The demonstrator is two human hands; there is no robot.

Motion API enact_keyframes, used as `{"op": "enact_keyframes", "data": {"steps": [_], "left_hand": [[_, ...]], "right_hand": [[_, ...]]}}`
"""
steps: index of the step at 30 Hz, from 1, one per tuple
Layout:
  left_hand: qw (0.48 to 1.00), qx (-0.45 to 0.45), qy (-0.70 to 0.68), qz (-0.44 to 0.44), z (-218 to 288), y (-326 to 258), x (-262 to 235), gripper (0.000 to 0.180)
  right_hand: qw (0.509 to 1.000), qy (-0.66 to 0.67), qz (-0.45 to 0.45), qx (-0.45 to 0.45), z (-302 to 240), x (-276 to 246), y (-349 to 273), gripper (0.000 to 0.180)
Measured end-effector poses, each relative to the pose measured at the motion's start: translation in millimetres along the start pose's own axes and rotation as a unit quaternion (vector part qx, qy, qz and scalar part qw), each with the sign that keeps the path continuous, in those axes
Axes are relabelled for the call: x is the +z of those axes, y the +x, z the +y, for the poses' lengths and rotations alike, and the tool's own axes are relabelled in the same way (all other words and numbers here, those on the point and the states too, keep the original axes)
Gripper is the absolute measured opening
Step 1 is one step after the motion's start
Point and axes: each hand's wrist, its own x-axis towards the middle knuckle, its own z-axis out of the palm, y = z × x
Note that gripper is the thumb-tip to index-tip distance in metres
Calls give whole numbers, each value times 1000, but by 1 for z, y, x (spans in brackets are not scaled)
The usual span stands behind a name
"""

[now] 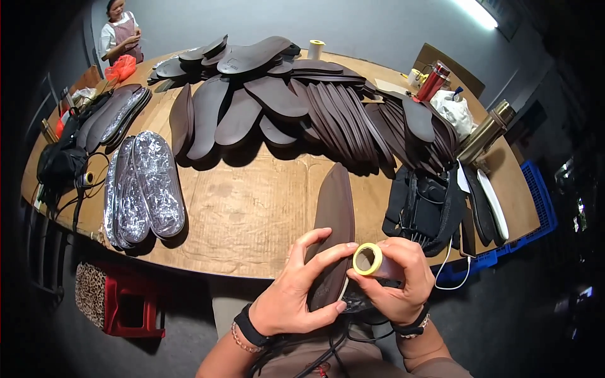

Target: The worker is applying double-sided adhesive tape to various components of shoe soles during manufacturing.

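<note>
My left hand (293, 286) is closed around the lower part of a dark brown shoe insole (335, 201), thumb on one side and fingers on the other. The insole stands on edge, tilted, its tip pointing away over the table. Gripped in my right hand (406, 277) is a small roll of film or tape (380, 264) with a yellow-rimmed hollow core, its open end turned toward me. The roll is close against the insole's right edge, near my left fingertips. Something dark and partly hidden lies below, between my hands.
Dark insoles (239, 116) heap across the table's (252, 220) far side. Insoles in shiny clear wrap (161, 189) lie at left. A black pouch (422, 208), steel flask (488, 131) and red flask (433, 80) stand right. A red stool (132, 302) is below left; another person (123, 34) stands far left.
</note>
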Motion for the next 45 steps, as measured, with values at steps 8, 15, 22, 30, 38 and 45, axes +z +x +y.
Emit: {"op": "enact_keyframes", "data": {"steps": [8, 15, 22, 30, 38, 45], "left_hand": [[1000, -17, 6, 21, 3, -3, 5, 76], [995, -70, -4, 75, -5, -20, 21, 74], [991, -106, 67, 52, 9, -19, 22, 82], [985, -131, 90, 64, 12, -16, 19, 78], [983, -137, 109, 60, 13, -18, 19, 79], [984, -140, 91, 61, 12, -17, 18, 80]], "right_hand": [[999, 20, -13, 48, -3, 5, -7, 55], [990, 74, -77, 93, -6, 13, -16, 54], [985, 73, -118, 100, -6, 8, -17, 53], [975, 103, -182, 72, -2, 3, -2, 57], [972, 136, -175, 82, 9, -8, 8, 47], [994, 51, -63, 74, 6, 10, 3, 46]]}}
